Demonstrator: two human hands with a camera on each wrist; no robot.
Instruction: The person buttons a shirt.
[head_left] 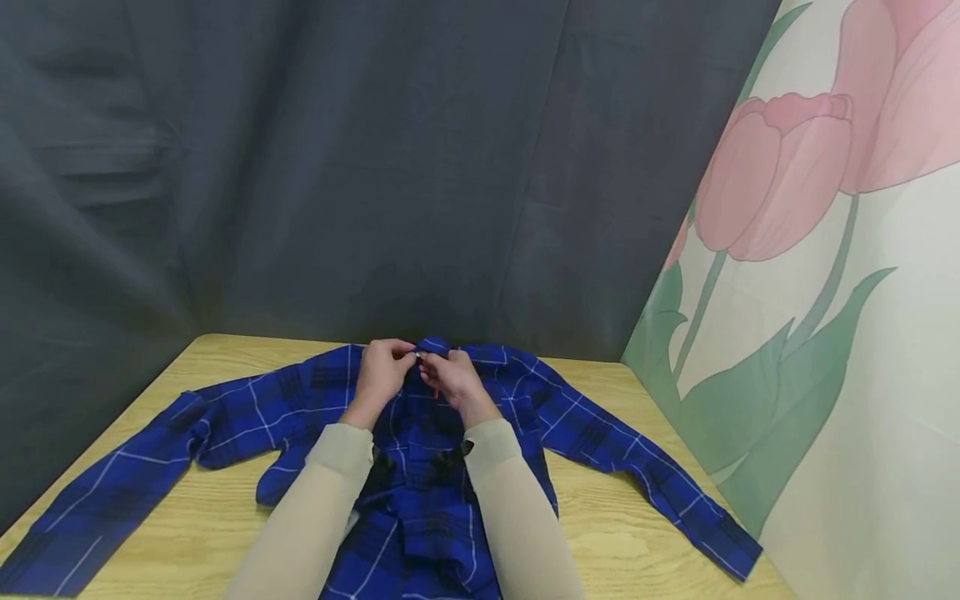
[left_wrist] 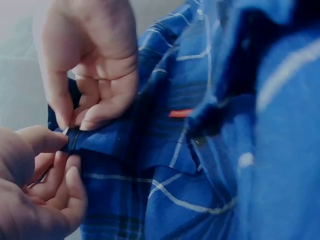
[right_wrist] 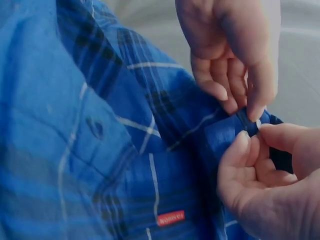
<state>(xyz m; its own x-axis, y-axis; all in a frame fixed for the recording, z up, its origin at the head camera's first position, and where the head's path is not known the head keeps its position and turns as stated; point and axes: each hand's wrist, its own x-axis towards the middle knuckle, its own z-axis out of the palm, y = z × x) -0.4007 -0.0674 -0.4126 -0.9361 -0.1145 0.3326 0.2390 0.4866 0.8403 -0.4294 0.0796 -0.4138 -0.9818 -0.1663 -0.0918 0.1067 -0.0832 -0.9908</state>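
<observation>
A blue plaid long-sleeved shirt (head_left: 292, 408) lies spread out, its sleeves stretched to both sides. At its collar (head_left: 433, 342), my left hand (head_left: 381, 373) and right hand (head_left: 457, 382) meet, fingertips close together. Thumb and fingers of the left hand (left_wrist: 40, 185) pinch the collar edge beside a small whitish button (right_wrist: 258, 123). From the other side, the right hand (right_wrist: 275, 175) pinches the same edge, its thumb right at the button. The fingertips partly hide the button. Below the collar, a small red label (right_wrist: 171, 218) shows on the shirt front.
The shirt lies on a light wooden table (head_left: 600, 533). A dark grey curtain (head_left: 450, 167) hangs behind the table's far edge. On the right stands a pale wall panel with large pink tulips (head_left: 787, 183). Both forearms, in cream sleeves (head_left: 300, 517), reach across the shirt front.
</observation>
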